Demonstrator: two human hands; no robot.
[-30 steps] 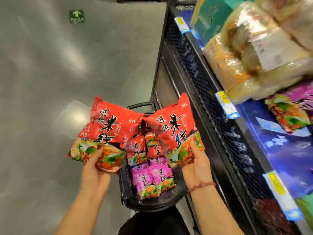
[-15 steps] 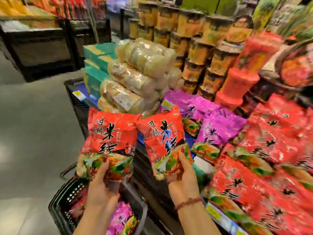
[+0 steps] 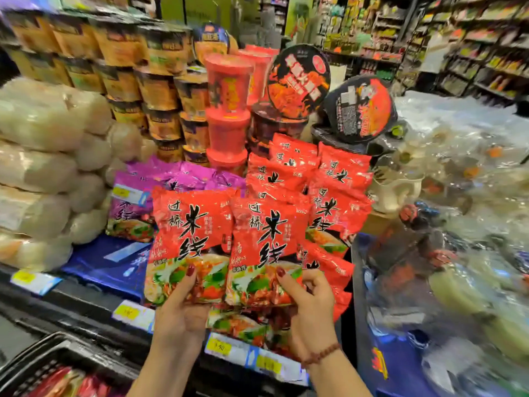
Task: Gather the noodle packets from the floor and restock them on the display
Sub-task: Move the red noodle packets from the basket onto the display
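My left hand (image 3: 180,310) grips the bottom edge of a red noodle packet (image 3: 190,224), thumb on its front. My right hand (image 3: 309,308) pinches the lower edge of a second red noodle packet (image 3: 269,236) just to its right. Both packets are held upright, side by side, over the display's stack of matching red packets (image 3: 329,196). Purple noodle packets (image 3: 137,202) lie on the display to the left of that stack. A black basket (image 3: 57,365) at the bottom left holds more red packets.
Clear bags of pale noodles (image 3: 43,173) are piled at the left. Stacked cup and bowl noodles (image 3: 226,110) stand behind the red stack. Price tags (image 3: 229,349) line the black shelf edge. Plastic-wrapped goods (image 3: 458,224) fill the right side; store aisles run behind.
My view swung up from the basket on the floor to the display. Both hands carried their red packets up and to the right, and now hold them close together above the red stack.
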